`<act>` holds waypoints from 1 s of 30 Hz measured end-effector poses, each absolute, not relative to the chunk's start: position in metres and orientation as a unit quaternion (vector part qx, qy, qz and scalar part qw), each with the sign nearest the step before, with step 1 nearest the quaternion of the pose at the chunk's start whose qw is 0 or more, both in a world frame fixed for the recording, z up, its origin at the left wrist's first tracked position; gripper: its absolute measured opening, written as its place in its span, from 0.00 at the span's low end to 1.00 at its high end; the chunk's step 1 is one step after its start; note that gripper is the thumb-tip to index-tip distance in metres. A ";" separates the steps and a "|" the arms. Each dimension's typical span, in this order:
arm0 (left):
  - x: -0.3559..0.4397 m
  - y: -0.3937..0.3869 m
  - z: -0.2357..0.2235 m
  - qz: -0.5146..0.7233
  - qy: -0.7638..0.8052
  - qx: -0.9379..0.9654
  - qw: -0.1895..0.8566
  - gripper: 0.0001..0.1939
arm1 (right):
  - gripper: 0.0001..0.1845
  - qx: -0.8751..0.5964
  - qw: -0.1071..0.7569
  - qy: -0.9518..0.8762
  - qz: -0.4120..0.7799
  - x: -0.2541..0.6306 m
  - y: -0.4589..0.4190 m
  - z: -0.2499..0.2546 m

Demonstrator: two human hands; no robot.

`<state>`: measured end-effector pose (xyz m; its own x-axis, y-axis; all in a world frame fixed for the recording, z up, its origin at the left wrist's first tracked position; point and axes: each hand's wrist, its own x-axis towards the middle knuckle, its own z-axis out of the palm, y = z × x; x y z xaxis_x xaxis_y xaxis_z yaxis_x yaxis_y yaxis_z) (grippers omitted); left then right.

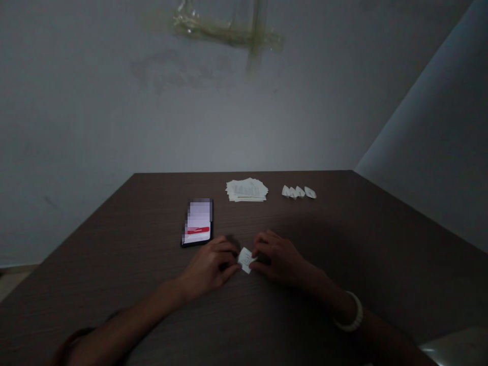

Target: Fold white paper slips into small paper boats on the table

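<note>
A small folded piece of white paper (246, 259) lies between my two hands on the dark wooden table (343, 244). My left hand (211, 264) pinches its left side with curled fingers. From the other side, my right hand (276, 256) grips it, fingers closed; a white bracelet (353, 315) circles that wrist. Both hands rest on the tabletop near its middle.
A phone (198, 222) with a lit screen lies just beyond my left hand. Farther back sits a stack of white paper slips (247, 190), and to its right a row of several small folded paper boats (299, 192). A grey wall rises behind the table.
</note>
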<state>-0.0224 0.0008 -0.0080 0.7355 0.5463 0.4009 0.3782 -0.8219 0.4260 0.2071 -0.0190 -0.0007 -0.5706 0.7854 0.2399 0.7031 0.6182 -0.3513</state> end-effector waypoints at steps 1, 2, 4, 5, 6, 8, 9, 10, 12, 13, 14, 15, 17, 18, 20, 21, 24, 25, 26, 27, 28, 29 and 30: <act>-0.022 0.000 -0.009 0.266 0.260 0.913 0.166 0.06 | 0.09 -0.426 0.190 -0.877 0.116 0.207 -0.019 0.000; -0.022 0.000 -0.010 0.270 0.271 0.908 0.173 0.05 | 0.10 -0.428 0.194 -0.874 0.123 0.206 -0.018 0.000; -0.021 -0.001 -0.011 0.276 0.297 0.895 0.187 0.02 | 0.11 -0.428 0.212 -0.867 0.141 0.205 -0.017 -0.002; -0.020 -0.001 -0.011 0.278 0.311 0.888 0.195 0.05 | 0.11 -0.426 0.225 -0.863 0.149 0.205 -0.016 -0.003; -0.019 -0.001 -0.012 0.279 0.326 0.880 0.204 0.08 | 0.12 -0.426 0.238 -0.859 0.156 0.205 -0.015 -0.005; -0.018 -0.002 -0.012 0.283 0.350 0.863 0.229 0.11 | 0.11 -0.426 0.266 -0.849 0.165 0.205 -0.014 -0.009; -0.017 -0.002 -0.011 0.287 0.358 0.854 0.245 0.11 | 0.10 -0.423 0.281 -0.845 0.169 0.204 -0.014 -0.011; -0.016 -0.002 -0.011 0.294 0.365 0.844 0.262 0.10 | 0.09 -0.424 0.295 -0.838 0.173 0.203 -0.015 -0.012; -0.015 -0.001 -0.009 0.316 0.375 0.823 0.287 0.09 | 0.09 -0.440 0.326 -0.817 0.180 0.202 -0.015 -0.015; -0.015 -0.001 -0.007 0.328 0.375 0.818 0.287 0.07 | 0.09 -0.450 0.343 -0.805 0.179 0.202 -0.016 -0.015; -0.016 0.000 -0.005 0.339 0.369 0.821 0.275 0.05 | 0.10 -0.456 0.358 -0.796 0.174 0.201 -0.015 -0.016; -0.016 0.000 -0.003 0.349 0.355 0.830 0.252 0.04 | 0.10 -0.452 0.369 -0.795 0.163 0.202 -0.015 -0.016; -0.018 0.000 -0.001 0.362 0.312 0.859 0.181 0.06 | 0.06 -0.413 0.378 -0.819 0.129 0.203 -0.014 -0.017; -0.018 0.000 -0.001 0.363 0.288 0.875 0.143 0.07 | 0.02 -0.387 0.372 -0.837 0.108 0.205 -0.013 -0.018; -0.019 -0.001 -0.002 0.349 0.251 0.899 0.081 0.09 | 0.04 -0.348 0.340 -0.871 0.061 0.207 -0.011 -0.018; -0.020 -0.001 -0.003 0.332 0.241 0.910 0.062 0.10 | 0.06 -0.338 0.318 -0.885 0.039 0.208 -0.010 -0.018; -0.019 -0.003 -0.006 0.268 0.239 0.932 0.050 0.12 | 0.08 -0.333 0.250 -0.909 -0.006 0.209 -0.009 -0.017; -0.018 -0.003 -0.006 0.251 0.244 0.935 0.055 0.12 | 0.07 -0.336 0.233 -0.912 -0.008 0.209 -0.010 -0.017; -0.018 -0.004 -0.006 0.239 0.246 0.937 0.060 0.12 | 0.07 -0.340 0.220 -0.914 -0.004 0.209 -0.010 -0.016; -0.017 -0.004 -0.005 0.231 0.247 0.939 0.065 0.11 | 0.06 -0.343 0.211 -0.915 0.005 0.209 -0.011 -0.015; -0.017 -0.005 -0.005 0.225 0.247 0.940 0.069 0.11 | 0.05 -0.346 0.206 -0.915 0.017 0.209 -0.011 -0.014; -0.018 -0.005 -0.004 0.221 0.249 0.940 0.072 0.11 | 0.05 -0.350 0.206 -0.913 0.029 0.209 -0.012 -0.013; -0.018 -0.005 -0.005 0.217 0.252 0.940 0.076 0.10 | 0.05 -0.357 0.209 -0.910 0.041 0.210 -0.012 -0.013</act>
